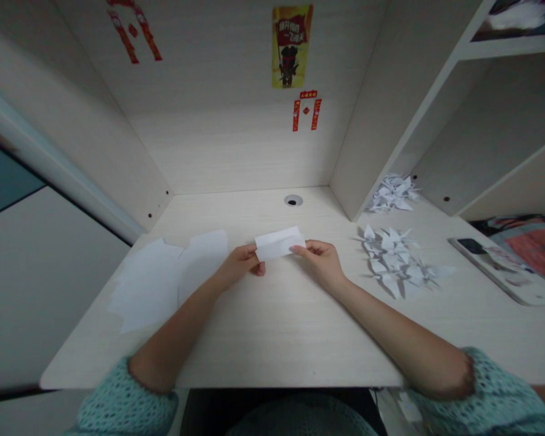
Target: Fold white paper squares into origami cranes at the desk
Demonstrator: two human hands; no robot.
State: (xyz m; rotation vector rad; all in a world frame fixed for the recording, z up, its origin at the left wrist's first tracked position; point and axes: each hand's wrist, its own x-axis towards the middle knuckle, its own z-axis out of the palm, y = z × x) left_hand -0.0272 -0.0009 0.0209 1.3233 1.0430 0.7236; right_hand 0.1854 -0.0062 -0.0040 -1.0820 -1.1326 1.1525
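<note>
A folded white paper (279, 242) is held just above the pale wooden desk (272, 327), near its middle. My left hand (240, 264) pinches the paper's left end, fingers closed. My right hand (320, 259) pinches its right end, fingers closed too. The paper is a narrow rectangle with a crease along its length.
Flat white sheets (163, 278) lie on the desk to the left of my hands. Several folded paper cranes (397, 260) lie to the right, and another heap (393, 194) sits in the shelf nook. A phone (504, 269) lies at far right. A cable hole (293, 200) is at the back.
</note>
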